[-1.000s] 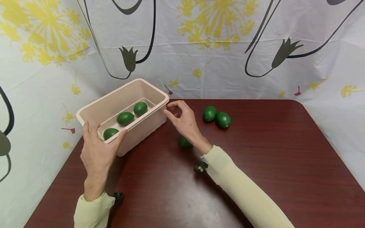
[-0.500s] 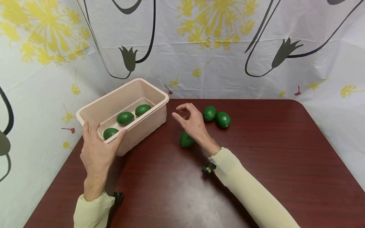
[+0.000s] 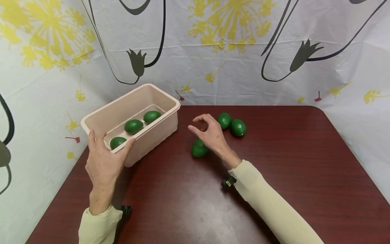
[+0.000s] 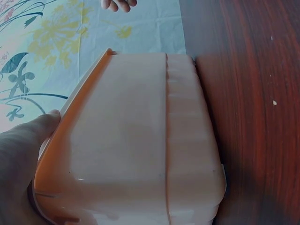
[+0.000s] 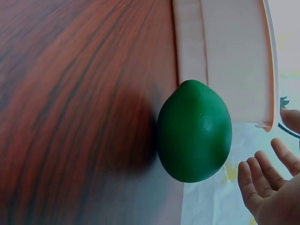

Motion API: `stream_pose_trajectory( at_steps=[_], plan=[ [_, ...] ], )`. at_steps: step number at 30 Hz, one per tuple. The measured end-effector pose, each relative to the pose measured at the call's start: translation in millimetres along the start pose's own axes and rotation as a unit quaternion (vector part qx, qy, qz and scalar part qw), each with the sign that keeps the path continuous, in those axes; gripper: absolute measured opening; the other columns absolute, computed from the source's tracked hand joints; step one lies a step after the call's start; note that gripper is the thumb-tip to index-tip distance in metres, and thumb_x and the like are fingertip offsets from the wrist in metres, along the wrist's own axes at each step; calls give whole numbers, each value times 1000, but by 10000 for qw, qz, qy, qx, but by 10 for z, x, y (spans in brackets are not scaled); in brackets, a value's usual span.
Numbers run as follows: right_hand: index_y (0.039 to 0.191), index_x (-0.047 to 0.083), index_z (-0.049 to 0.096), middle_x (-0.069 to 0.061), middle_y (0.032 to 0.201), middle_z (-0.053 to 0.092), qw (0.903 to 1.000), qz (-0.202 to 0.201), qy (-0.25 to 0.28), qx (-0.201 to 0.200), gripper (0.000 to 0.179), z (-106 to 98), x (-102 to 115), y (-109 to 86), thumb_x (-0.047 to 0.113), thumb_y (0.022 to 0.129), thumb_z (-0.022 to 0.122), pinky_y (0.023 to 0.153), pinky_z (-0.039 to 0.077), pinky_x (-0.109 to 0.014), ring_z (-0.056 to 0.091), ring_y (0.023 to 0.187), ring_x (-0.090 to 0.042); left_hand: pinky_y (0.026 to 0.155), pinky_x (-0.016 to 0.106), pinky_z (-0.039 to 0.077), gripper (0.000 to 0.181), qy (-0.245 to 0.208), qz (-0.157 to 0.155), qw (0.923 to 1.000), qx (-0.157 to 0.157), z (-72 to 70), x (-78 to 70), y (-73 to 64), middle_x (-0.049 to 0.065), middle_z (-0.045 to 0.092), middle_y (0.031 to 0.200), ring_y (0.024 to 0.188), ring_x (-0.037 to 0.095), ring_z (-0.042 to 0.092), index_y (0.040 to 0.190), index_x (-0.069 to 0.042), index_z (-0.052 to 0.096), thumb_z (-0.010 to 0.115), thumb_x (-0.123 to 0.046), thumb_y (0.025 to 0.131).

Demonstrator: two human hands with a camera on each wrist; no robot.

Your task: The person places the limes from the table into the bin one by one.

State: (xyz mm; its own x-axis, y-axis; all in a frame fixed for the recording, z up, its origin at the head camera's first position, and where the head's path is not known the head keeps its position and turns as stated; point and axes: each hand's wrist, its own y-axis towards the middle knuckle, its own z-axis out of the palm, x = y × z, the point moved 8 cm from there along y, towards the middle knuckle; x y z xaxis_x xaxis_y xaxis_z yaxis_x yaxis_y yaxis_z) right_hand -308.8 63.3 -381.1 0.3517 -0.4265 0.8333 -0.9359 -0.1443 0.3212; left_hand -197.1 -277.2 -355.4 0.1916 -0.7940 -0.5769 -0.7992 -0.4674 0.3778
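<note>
Lime below right grip, apart, bin in left grip

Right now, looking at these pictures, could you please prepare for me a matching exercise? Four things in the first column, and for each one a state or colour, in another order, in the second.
Column one
1. left hand
2. right hand
3. bin
4. table

Column two
A. dark red-brown with wood grain
B. pale beige, with three green fruits inside
C. raised, holding nothing
D. gripping the bin at its near end

Right pairs: 1-D, 2-C, 3-B, 4-A
</note>
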Motion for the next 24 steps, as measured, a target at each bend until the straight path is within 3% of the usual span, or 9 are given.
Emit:
stream_pose_trajectory(
  at_steps=[10,16,24],
  plan=[
    [114,14,71,-12,119,68,9998,96,-70,180,31,-17,-117,-39,33,91,81,85,57,-39,69,92,-24,89,78,46,93,60,-39,9999,86,10,-6,13,7,29,172,127,55,58,153,-20,49,73,-73,80],
    [115,12,72,-8,118,68,9992,217,-134,311,35,-28,-189,-86,35,91,82,84,56,-36,69,93,-22,88,78,46,92,57,-19,10000,59,11,-10,11,8,30,172,126,55,59,152,-19,50,73,-72,80],
    [117,11,71,-8,119,67,9974,432,-158,548,44,-15,-291,-133,43,89,81,93,54,-46,66,113,-32,88,78,46,92,50,-27,10000,57,7,-8,10,8,30,172,126,55,59,152,-18,50,73,-72,81]
  ],
)
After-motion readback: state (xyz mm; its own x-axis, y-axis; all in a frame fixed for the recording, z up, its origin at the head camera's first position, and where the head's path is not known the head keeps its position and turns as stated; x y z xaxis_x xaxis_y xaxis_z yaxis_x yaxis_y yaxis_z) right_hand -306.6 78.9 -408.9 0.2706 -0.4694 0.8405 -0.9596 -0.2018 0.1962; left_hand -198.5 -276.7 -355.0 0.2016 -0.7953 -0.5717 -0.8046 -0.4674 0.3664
